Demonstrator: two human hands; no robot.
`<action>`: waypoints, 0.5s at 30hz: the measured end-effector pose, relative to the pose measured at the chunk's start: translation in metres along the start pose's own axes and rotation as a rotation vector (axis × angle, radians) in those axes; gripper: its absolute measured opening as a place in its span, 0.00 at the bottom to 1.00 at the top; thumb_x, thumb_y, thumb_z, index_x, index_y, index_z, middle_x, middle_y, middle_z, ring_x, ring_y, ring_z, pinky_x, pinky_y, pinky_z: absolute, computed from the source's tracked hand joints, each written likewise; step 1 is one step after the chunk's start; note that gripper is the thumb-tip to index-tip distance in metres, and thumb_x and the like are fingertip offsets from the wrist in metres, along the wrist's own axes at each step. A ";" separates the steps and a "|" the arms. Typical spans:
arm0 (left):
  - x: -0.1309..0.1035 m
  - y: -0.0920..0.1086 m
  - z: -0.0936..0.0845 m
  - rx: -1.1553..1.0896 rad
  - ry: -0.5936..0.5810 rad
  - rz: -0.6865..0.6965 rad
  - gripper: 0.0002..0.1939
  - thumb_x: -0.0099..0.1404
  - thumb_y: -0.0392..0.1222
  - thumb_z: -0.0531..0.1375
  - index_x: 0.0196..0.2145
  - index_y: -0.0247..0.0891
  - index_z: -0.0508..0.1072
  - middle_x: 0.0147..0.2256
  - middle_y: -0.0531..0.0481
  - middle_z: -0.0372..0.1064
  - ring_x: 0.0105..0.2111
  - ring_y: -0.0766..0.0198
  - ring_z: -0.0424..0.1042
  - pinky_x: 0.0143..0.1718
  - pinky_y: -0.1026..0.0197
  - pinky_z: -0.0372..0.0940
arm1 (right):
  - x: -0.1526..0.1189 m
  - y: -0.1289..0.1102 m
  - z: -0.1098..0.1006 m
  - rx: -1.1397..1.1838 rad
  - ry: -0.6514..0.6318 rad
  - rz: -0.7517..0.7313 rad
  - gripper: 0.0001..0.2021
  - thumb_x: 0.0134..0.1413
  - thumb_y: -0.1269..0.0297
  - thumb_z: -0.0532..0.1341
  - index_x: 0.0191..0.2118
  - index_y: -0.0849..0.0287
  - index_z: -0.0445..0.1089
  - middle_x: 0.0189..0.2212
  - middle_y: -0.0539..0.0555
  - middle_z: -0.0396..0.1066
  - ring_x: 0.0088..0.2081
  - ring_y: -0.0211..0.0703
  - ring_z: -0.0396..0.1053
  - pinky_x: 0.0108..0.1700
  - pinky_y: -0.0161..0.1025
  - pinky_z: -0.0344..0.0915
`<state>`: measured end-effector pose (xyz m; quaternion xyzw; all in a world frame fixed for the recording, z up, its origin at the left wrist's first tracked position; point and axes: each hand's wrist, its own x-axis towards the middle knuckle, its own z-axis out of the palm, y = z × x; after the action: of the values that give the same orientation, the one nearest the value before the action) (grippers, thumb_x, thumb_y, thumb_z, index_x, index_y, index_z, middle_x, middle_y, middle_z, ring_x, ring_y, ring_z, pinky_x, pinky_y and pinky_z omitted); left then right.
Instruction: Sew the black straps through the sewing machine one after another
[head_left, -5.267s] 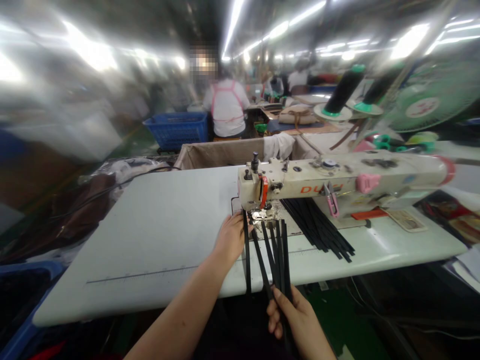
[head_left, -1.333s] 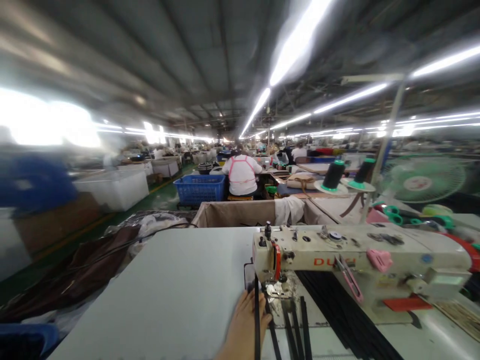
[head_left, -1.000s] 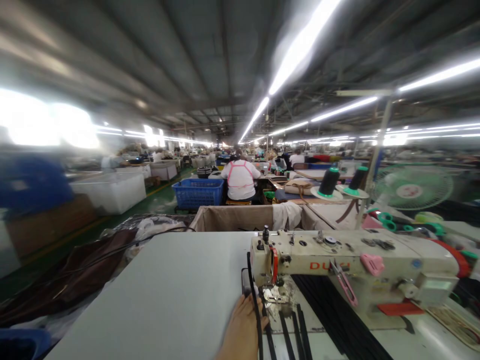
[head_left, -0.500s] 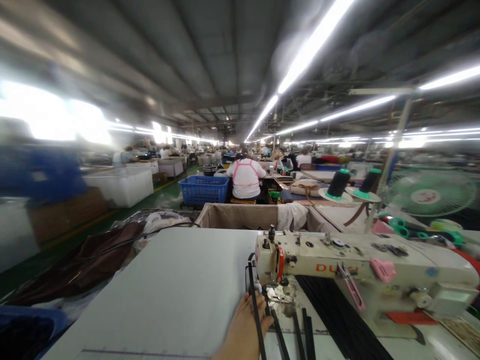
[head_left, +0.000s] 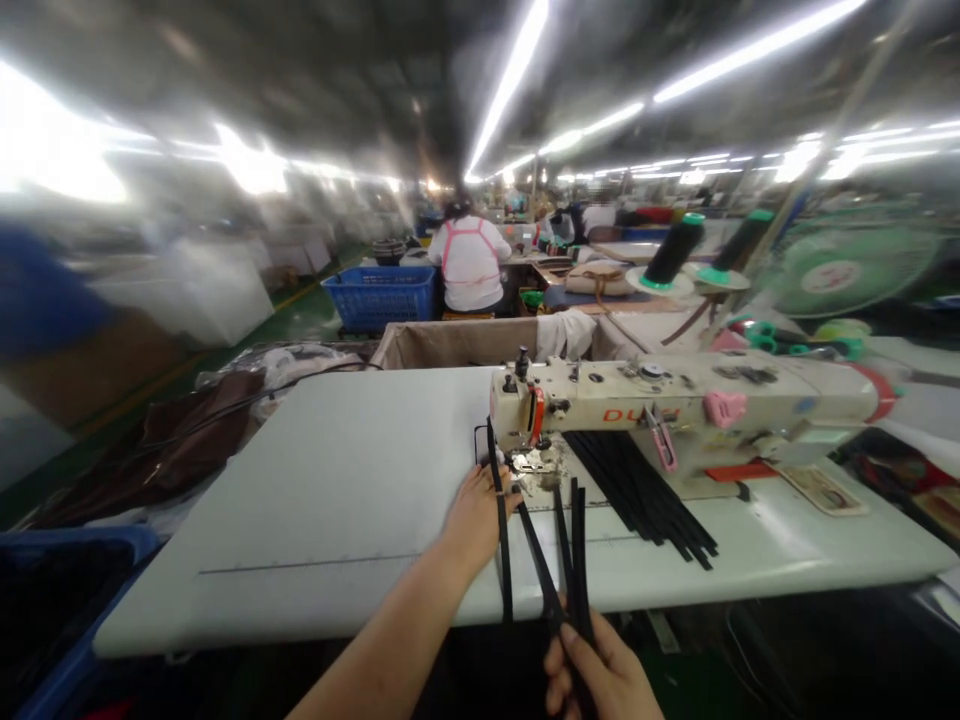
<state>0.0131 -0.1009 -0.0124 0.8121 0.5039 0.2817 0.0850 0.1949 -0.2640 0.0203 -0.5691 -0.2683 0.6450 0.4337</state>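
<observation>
My left hand [head_left: 475, 510] lies on the white table just left of the sewing machine's needle area, its fingers on black strips near the machine [head_left: 675, 400]. One narrow black strip [head_left: 503, 550] passes over this hand and hangs past the table's front edge. At the front edge my right hand [head_left: 596, 665] is closed around several black strips [head_left: 577, 550], which point up toward the needle plate. A bundle of black strips [head_left: 645, 490] lies fanned out under the machine's arm.
Behind the table stands a fabric-lined bin [head_left: 457, 342]; beyond it are a blue basket [head_left: 384, 297] and a seated person [head_left: 470, 260]. Thread cones [head_left: 675, 252] and a green fan [head_left: 855, 270] are at right. Another blue bin [head_left: 139, 545] sits at lower left.
The view has tilted down, showing more of the table's front. My right hand has come into view, holding strips. My left hand remains beside the needle area.
</observation>
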 end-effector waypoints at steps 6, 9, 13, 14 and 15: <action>0.000 0.001 -0.002 -0.066 -0.016 -0.075 0.16 0.75 0.41 0.58 0.58 0.39 0.75 0.61 0.41 0.73 0.66 0.52 0.68 0.72 0.41 0.57 | -0.003 -0.010 0.006 0.009 -0.019 0.023 0.34 0.43 0.41 0.75 0.49 0.60 0.69 0.23 0.48 0.74 0.18 0.42 0.72 0.17 0.34 0.62; 0.002 -0.002 -0.002 -0.159 0.038 -0.104 0.13 0.76 0.39 0.56 0.51 0.39 0.78 0.56 0.42 0.76 0.62 0.53 0.71 0.71 0.43 0.59 | -0.002 -0.010 0.008 -0.006 -0.026 0.001 0.36 0.44 0.41 0.74 0.52 0.60 0.68 0.24 0.48 0.75 0.19 0.43 0.72 0.17 0.35 0.63; 0.015 -0.013 -0.005 -0.269 0.066 -0.188 0.12 0.73 0.36 0.57 0.49 0.38 0.79 0.55 0.41 0.76 0.58 0.53 0.74 0.67 0.48 0.65 | 0.003 -0.012 0.013 -0.002 -0.026 -0.039 0.40 0.45 0.42 0.74 0.57 0.61 0.64 0.25 0.48 0.75 0.19 0.42 0.72 0.17 0.35 0.63; 0.021 -0.017 -0.006 -0.272 0.050 -0.214 0.12 0.72 0.35 0.58 0.49 0.38 0.79 0.55 0.40 0.76 0.57 0.52 0.74 0.66 0.48 0.66 | 0.005 -0.013 0.014 0.008 -0.026 -0.045 0.40 0.45 0.42 0.74 0.58 0.62 0.64 0.25 0.49 0.75 0.19 0.42 0.72 0.17 0.35 0.63; 0.028 -0.020 -0.008 -0.268 0.030 -0.234 0.13 0.70 0.34 0.59 0.50 0.37 0.78 0.55 0.39 0.75 0.57 0.51 0.74 0.66 0.47 0.66 | 0.007 -0.014 0.016 0.020 -0.025 -0.047 0.41 0.45 0.42 0.74 0.58 0.62 0.63 0.25 0.49 0.76 0.20 0.42 0.72 0.18 0.35 0.63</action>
<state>0.0024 -0.0681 -0.0041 0.7250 0.5540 0.3467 0.2173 0.1835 -0.2488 0.0318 -0.5500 -0.2807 0.6444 0.4510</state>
